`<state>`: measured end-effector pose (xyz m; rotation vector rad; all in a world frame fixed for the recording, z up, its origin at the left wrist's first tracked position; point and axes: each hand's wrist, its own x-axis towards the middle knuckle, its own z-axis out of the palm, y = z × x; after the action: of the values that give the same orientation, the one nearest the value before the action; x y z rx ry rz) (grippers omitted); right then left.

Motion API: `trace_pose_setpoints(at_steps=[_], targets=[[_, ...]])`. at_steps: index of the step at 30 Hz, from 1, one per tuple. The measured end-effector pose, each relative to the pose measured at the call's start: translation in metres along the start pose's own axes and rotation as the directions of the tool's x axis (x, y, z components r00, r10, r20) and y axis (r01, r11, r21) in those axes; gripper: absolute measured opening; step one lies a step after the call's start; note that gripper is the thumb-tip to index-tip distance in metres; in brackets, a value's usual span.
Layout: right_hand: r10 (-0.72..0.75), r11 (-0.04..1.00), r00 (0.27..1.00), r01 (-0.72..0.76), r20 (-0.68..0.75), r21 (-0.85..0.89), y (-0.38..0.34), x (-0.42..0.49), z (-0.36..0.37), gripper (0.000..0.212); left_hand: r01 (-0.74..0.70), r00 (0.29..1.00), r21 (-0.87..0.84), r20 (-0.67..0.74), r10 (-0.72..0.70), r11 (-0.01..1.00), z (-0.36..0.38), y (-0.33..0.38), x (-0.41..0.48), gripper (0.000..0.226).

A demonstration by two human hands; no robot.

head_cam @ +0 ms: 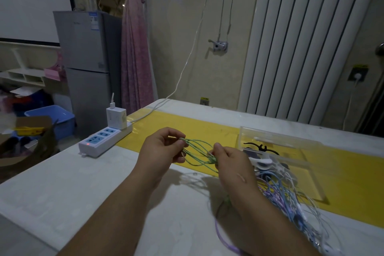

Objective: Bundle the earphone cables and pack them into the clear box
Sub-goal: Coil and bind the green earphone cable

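**A:** Quick tally: two hands in play, left hand [164, 147] and right hand [230, 164], and just one green cable [197, 151], looped over several times.

**B:** One box [278, 138] as well. The loose cables [291, 199]? Far too tangled to count, but I make it three colours: purple, blue, white.

**A:** One power strip [105, 140], one charger [116, 117], three free outlets showing.

**B:** And further back, one fridge [89, 64], one tub [52, 117], one curtain [135, 48], one radiator [301, 43].
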<state>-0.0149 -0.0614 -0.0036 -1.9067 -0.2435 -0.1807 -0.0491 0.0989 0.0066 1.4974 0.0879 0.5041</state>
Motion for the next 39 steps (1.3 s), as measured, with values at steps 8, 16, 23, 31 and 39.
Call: trace_pose_setpoints(at_steps=[8, 16, 23, 31, 39], targets=[[0.091, 0.994, 0.972, -0.100, 0.218, 0.033, -0.001, -0.001, 0.005, 0.041, -0.029, 0.998, -0.050, -0.051, 0.026, 0.998, -0.002, -0.003, 0.003, 0.019], [0.036, 0.999, 0.956, -0.046, 0.292, 0.029, -0.009, -0.006, 0.003, 0.054, -0.086, 0.993, -0.083, -0.092, 0.078, 0.993, -0.003, -0.001, 0.004, 0.017], [0.032, 0.999, 0.910, -0.034, 0.414, -0.003, -0.016, -0.011, 0.000, 0.046, -0.080, 0.990, -0.041, -0.121, 0.075, 0.996, -0.005, -0.002, 0.005, 0.016], [0.193, 0.936, 0.894, -0.292, 0.405, 0.198, -0.029, -0.021, -0.003, 0.020, -0.083, 0.992, -0.010, -0.096, 0.082, 0.996, -0.003, -0.001, 0.002, 0.013], [0.156, 0.921, 0.923, -0.265, 0.353, 0.284, -0.021, -0.008, 0.000, 0.028, -0.080, 0.993, 0.058, -0.085, 0.085, 0.995, -0.001, 0.000, 0.002, 0.010]])
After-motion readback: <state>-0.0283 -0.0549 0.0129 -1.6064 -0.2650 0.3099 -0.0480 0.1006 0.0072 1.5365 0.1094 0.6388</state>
